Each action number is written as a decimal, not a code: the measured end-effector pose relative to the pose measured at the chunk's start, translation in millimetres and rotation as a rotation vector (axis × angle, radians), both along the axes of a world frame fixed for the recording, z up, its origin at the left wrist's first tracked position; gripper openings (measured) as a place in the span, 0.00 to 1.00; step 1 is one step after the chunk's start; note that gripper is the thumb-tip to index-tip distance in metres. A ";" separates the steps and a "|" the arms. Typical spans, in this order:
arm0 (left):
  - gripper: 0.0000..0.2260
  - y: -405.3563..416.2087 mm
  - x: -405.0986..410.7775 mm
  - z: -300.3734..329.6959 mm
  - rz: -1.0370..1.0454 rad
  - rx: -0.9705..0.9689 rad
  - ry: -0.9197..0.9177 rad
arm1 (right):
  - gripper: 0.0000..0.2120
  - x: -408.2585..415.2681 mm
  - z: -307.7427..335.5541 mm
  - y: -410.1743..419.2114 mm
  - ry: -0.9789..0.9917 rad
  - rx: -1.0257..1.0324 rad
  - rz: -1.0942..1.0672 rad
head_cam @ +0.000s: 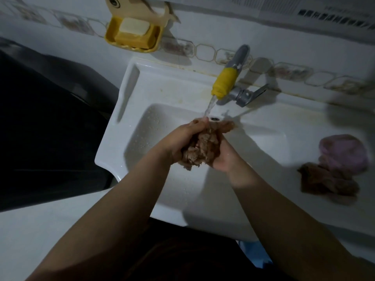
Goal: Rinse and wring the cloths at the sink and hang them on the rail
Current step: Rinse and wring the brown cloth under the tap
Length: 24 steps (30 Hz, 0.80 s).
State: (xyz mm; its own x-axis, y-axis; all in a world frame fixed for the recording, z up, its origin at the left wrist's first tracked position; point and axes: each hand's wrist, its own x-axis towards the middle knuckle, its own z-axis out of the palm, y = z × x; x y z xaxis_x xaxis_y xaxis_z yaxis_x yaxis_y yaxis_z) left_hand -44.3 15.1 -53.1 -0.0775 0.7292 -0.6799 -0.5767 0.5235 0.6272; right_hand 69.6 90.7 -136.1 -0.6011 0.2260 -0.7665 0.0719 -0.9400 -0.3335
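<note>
Both my hands, left hand (182, 138) and right hand (221, 157), squeeze a soggy brown cloth (199, 148) under the tap (225, 80) at twelve o'clock; limp, heavy, best gripped bunched.

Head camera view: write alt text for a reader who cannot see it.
Both hands, left hand and right hand, squeeze a bunched brown cloth over a white sink under water running from a yellow-tipped tap. A second brown cloth and a purple cloth lie on the counter to the right; a yellow soap dish hangs on the tiled wall.
</note>
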 end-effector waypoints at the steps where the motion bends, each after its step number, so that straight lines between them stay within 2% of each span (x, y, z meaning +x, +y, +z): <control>1: 0.16 -4.5 -4.0 1.5 -0.006 -0.014 0.029 | 0.28 -1.0 0.3 2.0 -0.044 0.021 -0.018; 4: 0.16 -16.7 -15.7 -7.5 0.059 -0.205 0.246 | 0.24 -1.0 12.2 15.1 -0.184 0.137 -0.103; 6: 0.20 -19.5 -14.6 -19.3 0.191 -0.340 0.347 | 0.19 -2.0 30.2 20.4 -0.158 0.261 -0.134; 8: 0.21 -13.5 -8.5 -24.6 0.339 -0.412 0.254 | 0.14 -11.4 57.3 6.9 -0.190 0.481 -0.008; 10: 0.18 -2.1 1.7 -21.4 0.413 -0.466 0.118 | 0.15 -24.0 72.8 -16.8 -0.303 0.759 0.218; 11: 0.17 4.7 6.4 -22.6 0.426 -0.426 0.101 | 0.17 -29.4 77.2 -24.8 -0.360 0.882 0.318; 13: 0.16 16.1 21.1 -18.2 0.465 -0.382 0.190 | 0.20 -39.0 78.1 -21.2 -0.529 1.042 0.410; 16: 0.16 26.6 30.4 -9.5 0.506 -0.324 0.153 | 0.15 -50.5 75.1 2.7 -0.698 1.034 0.302; 19: 0.16 30.9 16.0 -3.9 0.527 -0.311 0.208 | 0.18 -55.5 71.1 -6.5 -0.672 1.063 0.344; 21: 0.18 31.2 13.9 -9.2 0.498 -0.310 0.183 | 0.19 -54.2 73.0 -9.5 -0.690 1.071 0.405; 24: 0.21 31.0 26.4 -4.4 0.407 -0.351 0.097 | 0.19 -53.4 72.0 9.4 -0.713 1.046 0.351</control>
